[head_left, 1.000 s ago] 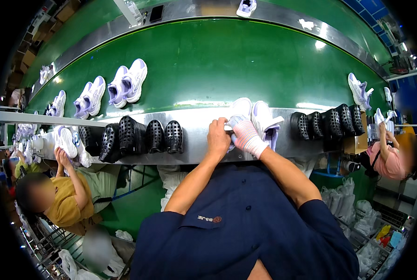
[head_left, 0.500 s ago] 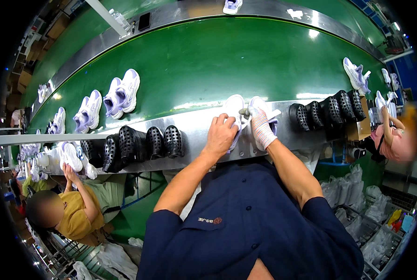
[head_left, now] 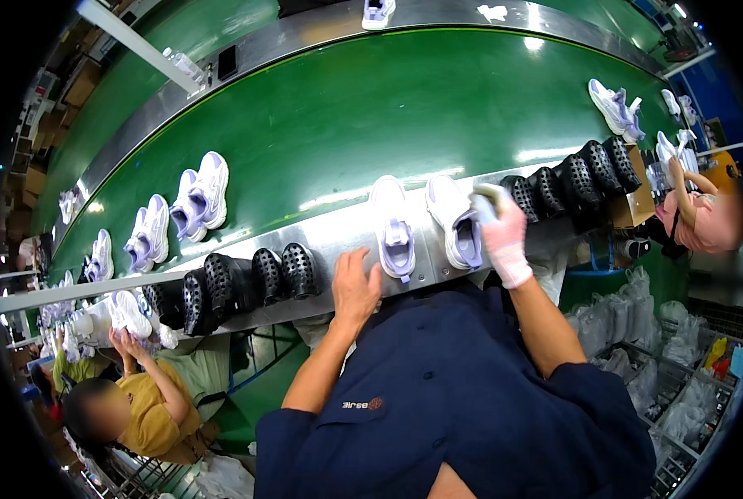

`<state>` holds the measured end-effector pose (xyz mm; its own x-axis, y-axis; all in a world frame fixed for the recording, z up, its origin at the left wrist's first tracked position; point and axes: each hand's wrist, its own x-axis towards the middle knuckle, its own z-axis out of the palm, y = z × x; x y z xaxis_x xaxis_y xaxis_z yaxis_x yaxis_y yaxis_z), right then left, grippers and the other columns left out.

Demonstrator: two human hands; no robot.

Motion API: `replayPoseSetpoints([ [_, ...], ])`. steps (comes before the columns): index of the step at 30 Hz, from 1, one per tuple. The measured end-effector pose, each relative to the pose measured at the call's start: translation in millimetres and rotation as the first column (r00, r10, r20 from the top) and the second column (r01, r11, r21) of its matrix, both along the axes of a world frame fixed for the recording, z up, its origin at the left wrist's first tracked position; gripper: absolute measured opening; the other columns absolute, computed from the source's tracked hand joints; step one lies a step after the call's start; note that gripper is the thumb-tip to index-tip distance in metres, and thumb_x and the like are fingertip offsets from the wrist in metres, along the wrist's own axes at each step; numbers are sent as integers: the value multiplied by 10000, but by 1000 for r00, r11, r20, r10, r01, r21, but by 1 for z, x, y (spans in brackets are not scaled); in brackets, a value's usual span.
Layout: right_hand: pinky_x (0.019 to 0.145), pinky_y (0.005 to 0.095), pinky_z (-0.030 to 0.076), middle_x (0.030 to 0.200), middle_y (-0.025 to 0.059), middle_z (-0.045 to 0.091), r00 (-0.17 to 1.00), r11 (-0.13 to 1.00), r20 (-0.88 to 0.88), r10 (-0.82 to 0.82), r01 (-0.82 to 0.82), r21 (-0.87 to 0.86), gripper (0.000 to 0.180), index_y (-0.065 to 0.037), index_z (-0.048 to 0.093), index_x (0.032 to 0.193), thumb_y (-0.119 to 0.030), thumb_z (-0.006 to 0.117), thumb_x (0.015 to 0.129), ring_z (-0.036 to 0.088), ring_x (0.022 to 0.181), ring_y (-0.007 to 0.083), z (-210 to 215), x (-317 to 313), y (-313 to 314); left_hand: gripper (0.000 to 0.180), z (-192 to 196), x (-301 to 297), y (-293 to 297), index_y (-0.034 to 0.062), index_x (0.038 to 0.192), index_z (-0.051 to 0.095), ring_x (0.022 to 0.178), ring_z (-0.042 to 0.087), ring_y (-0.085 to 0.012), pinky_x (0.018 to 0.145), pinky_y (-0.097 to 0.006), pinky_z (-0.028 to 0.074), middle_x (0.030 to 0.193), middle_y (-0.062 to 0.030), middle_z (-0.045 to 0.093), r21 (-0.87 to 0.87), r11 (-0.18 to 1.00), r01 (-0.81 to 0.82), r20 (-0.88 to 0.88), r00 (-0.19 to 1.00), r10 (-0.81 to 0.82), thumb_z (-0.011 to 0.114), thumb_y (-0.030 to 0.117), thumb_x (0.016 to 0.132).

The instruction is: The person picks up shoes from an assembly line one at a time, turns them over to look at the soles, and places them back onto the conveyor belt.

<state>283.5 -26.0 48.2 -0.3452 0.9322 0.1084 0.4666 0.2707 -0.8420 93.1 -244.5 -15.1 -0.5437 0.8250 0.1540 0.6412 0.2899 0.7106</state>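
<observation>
— How do your hands stand at this moment?

— My bare left hand (head_left: 355, 287) lies flat and open on the shiny metal edge of the table (head_left: 330, 241), fingers spread, holding nothing. The forearm comes up from the lower edge, bent at the elbow. Just beside its fingertips is the heel of the left white and lilac sport shoe (head_left: 394, 229).

— And the other hand?

— My right hand (head_left: 501, 235) wears a white work glove. It is raised a little higher, the wrist bent, and the fingers are closed around a small pale thing at the top; I cannot tell what that thing is. The hand touches the outer side of the right white and lilac sport shoe (head_left: 453, 220).

— Where do these two shoes lie?

— Side by side on the metal edge, toes pointing away from me toward the wide green conveyor belt (head_left: 371, 116), between my two hands.

— What is around them?

— To my left a row of black ribbed shoe moulds (head_left: 242, 283) stands on the same edge, and another black row (head_left: 575, 175) to my right. More pairs of white and lilac shoes (head_left: 201, 195) rest on the belt. A person in a yellow shirt (head_left: 151, 407) sits lower left, holding a shoe, and a person in a pink shirt (head_left: 696, 220) works far right.
</observation>
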Motion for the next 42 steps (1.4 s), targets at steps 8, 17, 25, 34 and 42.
replayPoseSetpoints([
  [8,914,415,537,1157,213,671,970,997,233,-72,69,23,480,-9,622,1257,-179,723,820,679,1004,330,-74,65,12,173,29,46,47,1,946,629,894,619,-351,752,-430,528,945,-152,623,201,895,397,-120,917,-380,749,54,833],
  [17,921,475,523,1133,212,677,857,923,471,210,-333,194,330,-28,700,1079,-142,698,769,639,1069,440,-76,27,19,381,-25,93,134,-104,939,621,837,686,-487,772,-519,550,870,-314,681,-250,932,261,199,956,-214,769,231,838],
  [25,889,471,525,1063,139,672,685,813,667,294,-546,203,223,-118,710,964,-137,734,743,639,1014,384,-70,16,10,250,-32,89,139,-67,939,629,800,676,-492,744,-546,522,810,-302,684,-132,979,152,283,953,-110,726,152,864],
  [34,923,480,533,1073,266,679,799,981,600,-37,144,-131,488,16,648,1130,-357,733,828,652,1039,433,-85,47,-24,273,33,100,150,-19,1053,616,1070,603,-358,896,-451,505,1068,-157,625,161,843,514,-292,840,-457,637,-27,781],
  [42,843,513,518,931,237,672,870,972,467,-159,221,-80,297,-15,635,956,-287,702,856,647,955,442,-116,55,-23,100,4,88,179,65,852,650,939,574,-255,797,-379,438,914,-88,613,-135,726,674,-514,578,-633,603,137,802],
])
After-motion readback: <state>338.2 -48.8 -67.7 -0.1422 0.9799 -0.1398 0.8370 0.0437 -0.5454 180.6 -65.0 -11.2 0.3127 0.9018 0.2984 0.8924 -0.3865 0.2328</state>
